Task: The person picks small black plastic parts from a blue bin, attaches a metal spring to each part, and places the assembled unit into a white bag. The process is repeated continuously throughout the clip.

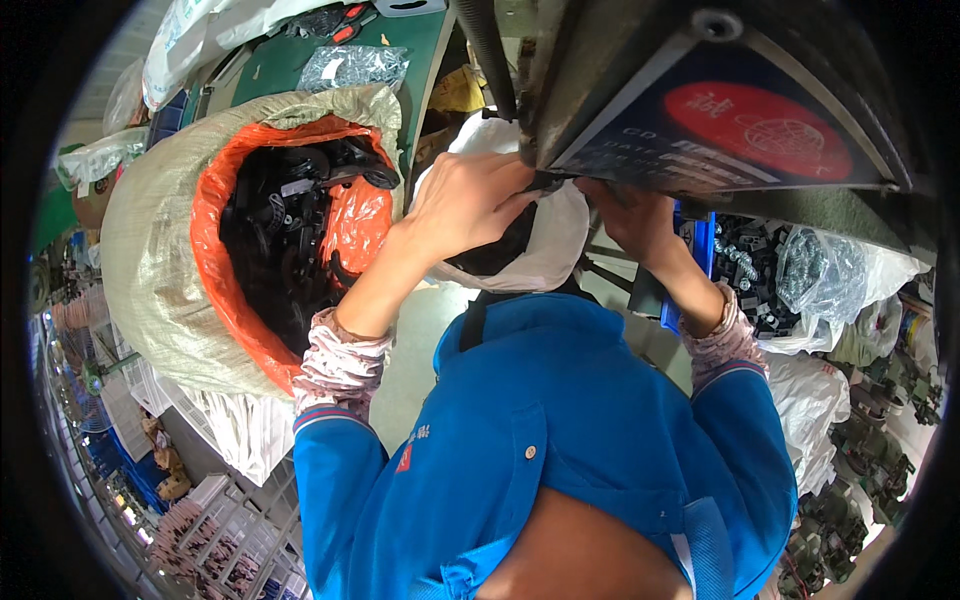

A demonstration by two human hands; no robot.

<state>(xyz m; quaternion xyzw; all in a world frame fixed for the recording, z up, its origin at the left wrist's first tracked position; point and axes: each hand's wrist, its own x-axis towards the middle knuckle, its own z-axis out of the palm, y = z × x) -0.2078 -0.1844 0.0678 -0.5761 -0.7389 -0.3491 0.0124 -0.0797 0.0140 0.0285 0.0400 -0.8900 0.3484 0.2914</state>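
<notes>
My left hand is raised to the lower edge of a dark machine, its fingers closed on a small black part. On the other side of that edge is my right hand, with its fingers bent in and partly hidden in the machine's shadow; what they hold does not show. Below both hands opens a white bag, dark inside. At my left stands a pale woven sack with an orange liner, holding many black plastic parts.
A blue crate of small black and metallic parts stands at the right, with a clear plastic bag on it. Behind the sack, a green table carries a clear packet and red-handled tools. Wire racks stand lower left.
</notes>
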